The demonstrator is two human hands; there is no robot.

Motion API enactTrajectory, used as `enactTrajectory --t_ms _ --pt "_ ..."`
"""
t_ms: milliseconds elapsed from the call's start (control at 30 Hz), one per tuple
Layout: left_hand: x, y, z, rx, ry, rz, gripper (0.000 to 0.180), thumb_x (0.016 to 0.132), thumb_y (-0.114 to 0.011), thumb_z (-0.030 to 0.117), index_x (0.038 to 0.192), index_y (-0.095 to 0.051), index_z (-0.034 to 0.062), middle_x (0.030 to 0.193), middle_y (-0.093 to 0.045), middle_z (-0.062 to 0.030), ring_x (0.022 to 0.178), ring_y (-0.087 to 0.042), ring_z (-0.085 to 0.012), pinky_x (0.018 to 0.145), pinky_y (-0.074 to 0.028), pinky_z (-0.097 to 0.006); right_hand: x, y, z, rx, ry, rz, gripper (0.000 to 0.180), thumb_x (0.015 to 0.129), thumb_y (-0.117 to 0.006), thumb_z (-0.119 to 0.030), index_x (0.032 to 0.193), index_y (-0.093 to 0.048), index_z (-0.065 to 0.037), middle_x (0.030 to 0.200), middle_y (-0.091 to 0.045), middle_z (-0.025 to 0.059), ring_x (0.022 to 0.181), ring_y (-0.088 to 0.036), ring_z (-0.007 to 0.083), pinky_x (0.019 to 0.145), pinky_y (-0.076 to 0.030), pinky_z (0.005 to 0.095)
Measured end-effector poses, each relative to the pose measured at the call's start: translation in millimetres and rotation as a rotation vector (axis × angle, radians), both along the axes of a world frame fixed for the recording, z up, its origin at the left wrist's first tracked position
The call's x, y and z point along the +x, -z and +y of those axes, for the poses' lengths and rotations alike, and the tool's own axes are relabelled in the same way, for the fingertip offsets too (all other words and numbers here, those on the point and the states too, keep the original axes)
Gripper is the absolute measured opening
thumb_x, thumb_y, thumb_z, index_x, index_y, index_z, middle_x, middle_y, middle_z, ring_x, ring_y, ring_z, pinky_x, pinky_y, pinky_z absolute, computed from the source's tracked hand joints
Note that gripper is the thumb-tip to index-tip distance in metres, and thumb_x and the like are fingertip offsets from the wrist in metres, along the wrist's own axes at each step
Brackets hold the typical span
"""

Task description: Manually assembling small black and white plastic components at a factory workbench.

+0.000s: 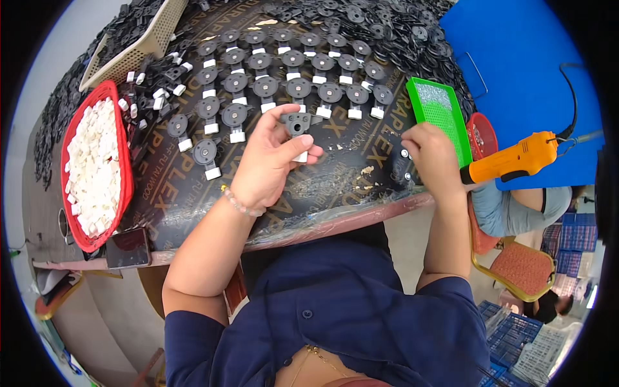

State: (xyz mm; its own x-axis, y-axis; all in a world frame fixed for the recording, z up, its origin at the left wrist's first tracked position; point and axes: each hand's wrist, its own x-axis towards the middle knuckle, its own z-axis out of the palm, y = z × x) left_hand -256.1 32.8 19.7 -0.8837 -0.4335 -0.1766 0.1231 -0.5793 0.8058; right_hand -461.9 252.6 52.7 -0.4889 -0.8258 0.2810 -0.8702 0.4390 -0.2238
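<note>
Laid out on the table (361, 145) — rows of assembled parts (284, 71) across the far middle, loose parts (380, 19) heaped behind them. At far left, a basket (145, 45); nearer on the left, a tray (126, 187) filled with small blocks (93, 164), a phone (127, 248) at the near edge just beside it. To the right, a flat tray (442, 116), a power screwdriver (512, 160) just right of it. Between — left hand (267, 164) holding 1 part (298, 126) above the table, right hand (435, 155) beside the flat tray.
</note>
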Motion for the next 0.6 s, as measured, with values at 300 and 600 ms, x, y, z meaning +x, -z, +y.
enactTrajectory --t_ms 300,600 --pt "-5.4 14.6 0.2 0.070 0.016 -0.014 0.049 0.096 -0.061 0.004 0.142 -0.041 0.0030 0.109 -0.058 -0.0114 0.096 -0.067 -0.0232 0.086 -0.057 -0.036 -3.2 39.6 19.0 0.103 0.079 0.116 0.004 0.077 -0.072 -0.002 0.080 -0.069 -0.003 0.086 -0.065 0.0119 0.088 -0.062 0.0331 0.079 -0.052 0.0425" --pt "-8.2 16.5 -1.9 0.048 0.040 -0.007 0.053 0.094 -0.054 -0.005 0.144 -0.039 0.0028 0.117 -0.056 -0.0149 0.102 -0.067 -0.0261 0.090 -0.057 -0.038 -8.8 46.2 14.8 0.019 0.048 0.132 0.008 0.077 -0.069 0.001 0.082 -0.063 0.000 0.084 -0.065 0.0123 0.082 -0.062 0.0326 0.074 -0.051 0.0412"
